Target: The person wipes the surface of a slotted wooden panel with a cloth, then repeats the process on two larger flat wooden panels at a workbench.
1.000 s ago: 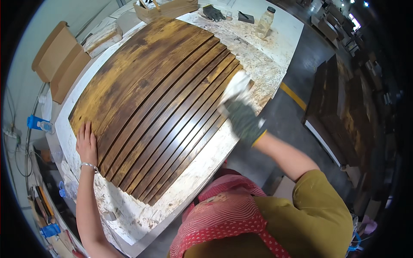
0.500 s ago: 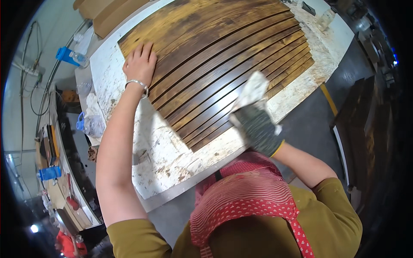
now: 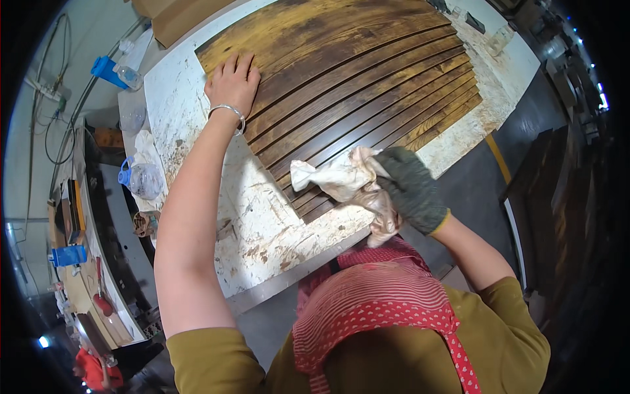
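On the bench point(image 3: 262, 243), the overlapped brown boards point(image 3: 341, 79) lie under the cloth point(image 3: 338, 182), now shifted from their right end toward the lower left, apparently extending the wiping. The gloved right hand point(image 3: 413, 190) clutches it, fingertips unclear; the left hand point(image 3: 233, 87) spreads its fingers on the boards.

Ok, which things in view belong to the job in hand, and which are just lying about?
In the job:
boards, with the bare left grip on them
cloth, held in the gloved right grip
white table, under the boards

Seemingly just lying about:
cardboard, at the top edge
clear jar, on the table's right
blue-topped bottle, on the left
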Action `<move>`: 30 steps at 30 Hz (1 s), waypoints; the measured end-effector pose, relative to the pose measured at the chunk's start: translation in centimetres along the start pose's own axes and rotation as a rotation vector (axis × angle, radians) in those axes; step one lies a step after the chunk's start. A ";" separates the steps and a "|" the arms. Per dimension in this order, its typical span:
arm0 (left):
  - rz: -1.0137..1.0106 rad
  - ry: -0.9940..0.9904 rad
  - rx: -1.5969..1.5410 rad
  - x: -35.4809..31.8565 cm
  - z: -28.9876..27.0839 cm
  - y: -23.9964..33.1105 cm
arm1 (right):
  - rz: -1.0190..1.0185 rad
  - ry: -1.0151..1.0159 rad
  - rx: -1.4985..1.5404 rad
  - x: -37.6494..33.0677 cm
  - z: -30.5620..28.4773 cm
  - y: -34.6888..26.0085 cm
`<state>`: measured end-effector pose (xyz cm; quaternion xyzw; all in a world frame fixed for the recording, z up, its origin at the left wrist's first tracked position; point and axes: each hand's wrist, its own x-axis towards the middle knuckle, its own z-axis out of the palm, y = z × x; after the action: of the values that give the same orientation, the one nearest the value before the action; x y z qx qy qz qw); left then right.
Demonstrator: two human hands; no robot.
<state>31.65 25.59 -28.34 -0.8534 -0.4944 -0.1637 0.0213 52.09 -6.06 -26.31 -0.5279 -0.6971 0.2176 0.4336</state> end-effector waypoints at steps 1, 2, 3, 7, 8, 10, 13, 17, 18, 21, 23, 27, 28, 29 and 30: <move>-0.002 -0.002 -0.017 0.0 0.0 0.0 | 0.203 -0.016 0.268 -0.3 2.3 0.1; -0.012 -0.021 -0.005 0.0 0.0 0.1 | 0.459 -0.040 0.533 -0.6 5.4 0.1; -0.013 -0.020 0.007 -0.1 -0.1 0.1 | 0.198 -0.210 0.071 -1.4 7.9 0.0; -0.014 -0.040 0.035 0.1 -0.5 0.1 | -0.232 -0.685 -0.158 -2.3 15.3 -1.6; 0.002 -0.027 0.032 0.2 -0.6 0.1 | -0.250 -0.679 -0.111 -2.1 14.1 -1.5; -0.010 -0.038 0.030 0.2 -0.5 0.1 | -0.256 -0.589 -0.129 -2.0 9.0 -0.5; 0.004 -0.010 0.013 0.0 -0.3 0.0 | -0.036 -0.190 -0.015 -2.0 -2.3 2.9; -0.001 0.001 0.023 -0.1 -0.1 0.1 | 0.417 -0.016 -0.733 -3.7 -7.5 6.8; 0.005 0.020 0.020 -0.1 -0.1 0.1 | 0.388 -0.094 -0.859 -4.2 -6.1 6.8; 0.002 0.013 0.033 -0.1 -0.2 0.1 | 0.116 -0.112 -0.729 -5.4 2.8 5.0; 0.003 -0.012 0.024 0.1 -0.3 0.1 | -0.064 -0.143 -0.527 -5.7 9.0 2.6; 0.010 0.006 -0.002 0.2 -0.3 -0.1 | -0.224 -0.543 -0.203 -4.2 13.4 0.5; 0.012 0.008 -0.013 0.2 -0.2 -0.1 | -0.387 -0.471 -0.074 -3.7 12.2 0.8; 0.017 0.010 -0.010 0.2 -0.2 -0.1 | -0.099 -0.616 -0.140 -3.4 10.2 1.3; 0.011 0.013 -0.008 0.2 -0.1 -0.2 | 0.100 -0.666 -0.125 -3.4 7.2 2.2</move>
<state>31.55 25.79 -28.17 -0.8552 -0.4888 -0.1709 0.0221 47.51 -7.30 -33.02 -0.4870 -0.7856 0.3560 0.1378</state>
